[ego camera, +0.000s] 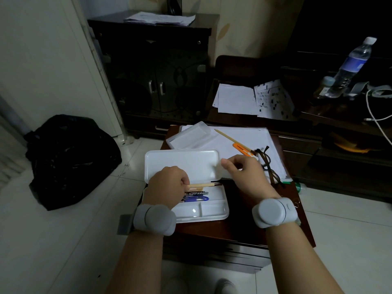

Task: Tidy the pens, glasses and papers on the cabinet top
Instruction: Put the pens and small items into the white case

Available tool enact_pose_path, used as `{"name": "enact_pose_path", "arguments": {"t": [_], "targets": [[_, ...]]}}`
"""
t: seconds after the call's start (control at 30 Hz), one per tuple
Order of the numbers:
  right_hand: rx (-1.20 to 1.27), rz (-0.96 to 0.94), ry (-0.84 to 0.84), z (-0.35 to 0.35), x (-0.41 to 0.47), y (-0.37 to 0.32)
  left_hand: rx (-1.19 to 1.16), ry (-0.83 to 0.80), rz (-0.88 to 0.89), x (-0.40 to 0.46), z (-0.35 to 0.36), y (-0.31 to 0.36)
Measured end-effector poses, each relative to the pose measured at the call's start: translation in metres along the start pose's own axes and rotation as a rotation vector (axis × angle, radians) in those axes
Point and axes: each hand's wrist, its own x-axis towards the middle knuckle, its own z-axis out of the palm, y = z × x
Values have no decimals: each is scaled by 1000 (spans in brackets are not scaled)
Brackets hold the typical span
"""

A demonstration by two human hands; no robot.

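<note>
A white pencil case (212, 211) lies open on the small dark cabinet (233, 230), its lid (180, 164) raised. Inside lie a blue pen (198, 199) and a patterned pen (196, 193). My left hand (167, 183) grips a tan pencil (203, 185) over the case. My right hand (244, 172) hovers at the lid's right edge with curled fingers that hold nothing I can make out. Brown glasses (268, 164), an orange pen (241, 148) and a wooden pencil (229, 136) rest on white papers (244, 136).
A clear plastic box (191, 134) sits at the cabinet's back left. A black rubbish bag (70, 158) lies on the floor to the left. More papers (235, 98) and a water bottle (352, 64) are on the dark furniture behind. A tall dark cupboard (157, 77) stands ahead.
</note>
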Motion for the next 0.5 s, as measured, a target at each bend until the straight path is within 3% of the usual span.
{"name": "enact_pose_path", "arguments": {"t": [0.23, 0.5], "targets": [[-39, 7, 113, -5, -1, -2, 35, 36, -23, -1, 6, -5], [-47, 4, 118, -4, -3, -4, 56, 13, -22, -2, 6, -6]]}}
